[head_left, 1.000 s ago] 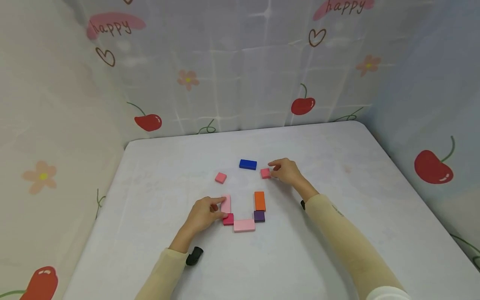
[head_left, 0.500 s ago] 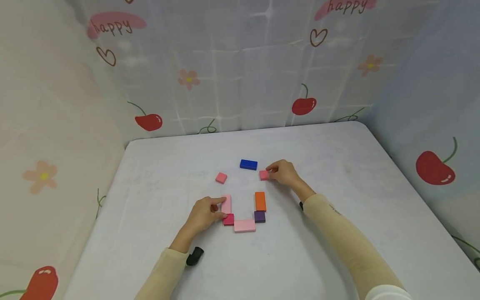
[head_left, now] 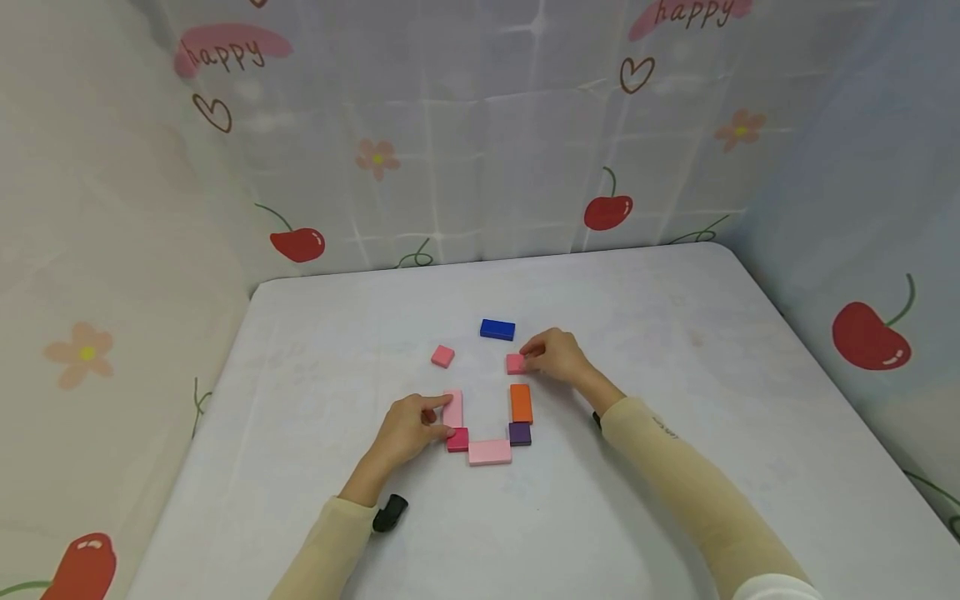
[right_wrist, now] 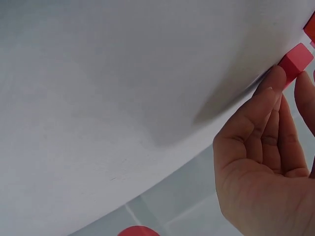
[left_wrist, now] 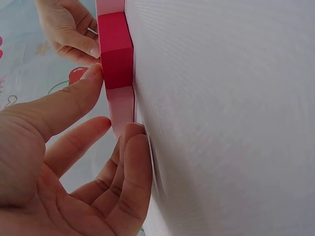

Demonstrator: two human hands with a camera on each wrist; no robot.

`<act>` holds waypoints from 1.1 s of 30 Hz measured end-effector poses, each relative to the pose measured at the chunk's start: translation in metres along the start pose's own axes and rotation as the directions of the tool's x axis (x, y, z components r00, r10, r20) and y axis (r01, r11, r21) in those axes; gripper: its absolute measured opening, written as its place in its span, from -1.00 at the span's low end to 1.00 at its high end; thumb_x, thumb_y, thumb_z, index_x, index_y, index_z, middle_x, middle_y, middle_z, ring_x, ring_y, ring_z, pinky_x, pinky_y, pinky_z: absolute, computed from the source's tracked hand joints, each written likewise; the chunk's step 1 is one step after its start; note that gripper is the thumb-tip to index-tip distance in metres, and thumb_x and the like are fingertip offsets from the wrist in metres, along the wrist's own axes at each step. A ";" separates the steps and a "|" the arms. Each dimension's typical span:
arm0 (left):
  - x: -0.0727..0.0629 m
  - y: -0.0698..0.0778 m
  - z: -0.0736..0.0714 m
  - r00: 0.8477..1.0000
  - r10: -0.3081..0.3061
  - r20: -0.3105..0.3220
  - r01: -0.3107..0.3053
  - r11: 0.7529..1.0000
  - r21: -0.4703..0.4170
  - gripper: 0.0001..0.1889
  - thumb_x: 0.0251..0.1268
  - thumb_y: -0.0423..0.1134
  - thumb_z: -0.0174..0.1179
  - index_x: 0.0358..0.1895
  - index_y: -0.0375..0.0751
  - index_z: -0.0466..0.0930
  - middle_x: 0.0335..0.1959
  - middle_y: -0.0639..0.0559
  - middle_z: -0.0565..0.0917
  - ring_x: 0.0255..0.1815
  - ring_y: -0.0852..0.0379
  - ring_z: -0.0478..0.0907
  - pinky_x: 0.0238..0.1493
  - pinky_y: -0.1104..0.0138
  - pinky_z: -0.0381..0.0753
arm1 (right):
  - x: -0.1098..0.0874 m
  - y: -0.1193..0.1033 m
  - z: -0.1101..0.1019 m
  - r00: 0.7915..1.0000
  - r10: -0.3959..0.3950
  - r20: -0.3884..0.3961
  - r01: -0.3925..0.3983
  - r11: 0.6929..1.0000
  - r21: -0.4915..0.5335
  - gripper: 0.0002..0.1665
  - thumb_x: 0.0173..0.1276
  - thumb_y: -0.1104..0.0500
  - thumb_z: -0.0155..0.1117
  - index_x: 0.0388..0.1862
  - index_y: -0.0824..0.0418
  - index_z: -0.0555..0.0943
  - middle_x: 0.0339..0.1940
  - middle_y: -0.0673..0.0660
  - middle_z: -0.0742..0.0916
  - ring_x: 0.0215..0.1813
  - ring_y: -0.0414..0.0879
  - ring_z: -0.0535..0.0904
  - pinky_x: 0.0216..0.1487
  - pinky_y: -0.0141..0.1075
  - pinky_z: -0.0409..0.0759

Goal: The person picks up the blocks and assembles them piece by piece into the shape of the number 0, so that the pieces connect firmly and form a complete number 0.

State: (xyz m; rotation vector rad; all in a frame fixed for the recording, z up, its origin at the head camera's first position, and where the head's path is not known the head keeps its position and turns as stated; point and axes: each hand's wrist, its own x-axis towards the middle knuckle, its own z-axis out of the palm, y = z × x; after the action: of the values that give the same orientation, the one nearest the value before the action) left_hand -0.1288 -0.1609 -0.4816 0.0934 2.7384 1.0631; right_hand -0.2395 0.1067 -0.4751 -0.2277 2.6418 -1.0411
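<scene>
My right hand (head_left: 558,356) pinches a small coral-pink square block (head_left: 515,363) between thumb and fingers, low over the table just behind an orange block (head_left: 521,403); in the right wrist view its fingertips hold the same coral-pink block (right_wrist: 297,60). My left hand (head_left: 406,427) rests beside the row's left side. Its thumb touches a crimson square block (head_left: 457,440), and its index finger lies on a light pink block (head_left: 453,407). In the left wrist view, the thumb meets the crimson block (left_wrist: 117,54) while the other fingers are loosely bent.
A pink rectangular block (head_left: 490,452) and a dark purple square block (head_left: 520,433) continue the U-shaped row. Apart from it lie a coral square block (head_left: 442,357) and a blue rectangular block (head_left: 497,330). Printed curtains (head_left: 480,142) stand behind the white table (head_left: 337,333).
My right hand has closed on the coral-pink square block and slid it toward me and slightly left, near the orange block's far end. The left hand stays in place.
</scene>
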 end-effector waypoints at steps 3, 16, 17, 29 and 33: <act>0.000 0.000 0.000 1.000 -0.003 0.000 0.003 1.000 0.001 -0.47 0.07 -0.23 0.46 0.19 -0.06 0.63 -0.38 0.00 0.52 -0.34 0.10 0.39 -0.39 0.34 0.39 | -0.002 -0.002 0.002 1.000 -0.010 -0.001 0.010 1.000 -0.004 -0.69 0.27 0.18 0.39 -0.03 0.27 0.72 -0.20 0.14 0.77 -0.23 -0.07 0.59 -0.17 -0.31 0.58; -0.002 0.001 0.000 1.000 -0.001 0.000 0.001 1.000 0.004 -0.47 0.07 -0.23 0.46 0.19 -0.07 0.63 -0.38 -0.01 0.53 -0.35 0.10 0.39 -0.39 0.33 0.38 | -0.008 -0.003 0.006 0.999 -0.042 -0.003 0.042 0.999 -0.024 -0.73 0.26 0.20 0.39 -0.08 0.27 0.74 -0.25 0.12 0.77 -0.26 -0.08 0.59 -0.21 -0.32 0.58; -0.002 0.001 0.000 1.000 0.000 0.000 0.000 1.000 0.003 -0.47 0.07 -0.23 0.46 0.19 -0.07 0.63 -0.37 -0.01 0.53 -0.35 0.10 0.39 -0.38 0.33 0.38 | -0.008 -0.003 0.006 0.999 -0.044 -0.001 0.044 0.999 -0.024 -0.73 0.26 0.20 0.39 -0.08 0.26 0.74 -0.25 0.12 0.77 -0.26 -0.08 0.59 -0.21 -0.32 0.58; -0.001 0.001 0.001 1.000 0.006 -0.002 -0.006 1.000 -0.001 -0.47 0.06 -0.23 0.46 0.19 -0.07 0.63 -0.38 -0.01 0.53 -0.35 0.10 0.39 -0.39 0.33 0.38 | -0.013 -0.003 0.006 0.999 -0.053 0.013 0.053 0.998 -0.017 -0.76 0.25 0.20 0.40 -0.12 0.24 0.75 -0.26 0.10 0.77 -0.28 -0.11 0.58 -0.21 -0.33 0.58; -0.001 0.001 0.002 1.000 0.009 -0.003 -0.009 1.000 0.001 -0.47 0.05 -0.23 0.47 0.18 -0.07 0.63 -0.38 0.00 0.53 -0.36 0.10 0.40 -0.40 0.33 0.39 | -0.015 -0.004 0.006 0.999 -0.043 0.016 0.043 0.999 -0.012 -0.77 0.25 0.21 0.40 -0.11 0.24 0.75 -0.24 0.11 0.76 -0.26 -0.09 0.58 -0.19 -0.31 0.59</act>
State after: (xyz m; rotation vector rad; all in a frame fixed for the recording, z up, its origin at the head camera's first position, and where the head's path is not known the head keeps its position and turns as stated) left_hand -0.1278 -0.1594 -0.4824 0.1041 2.7440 1.0646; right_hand -0.2236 0.1041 -0.4735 -0.2957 2.6413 -1.0323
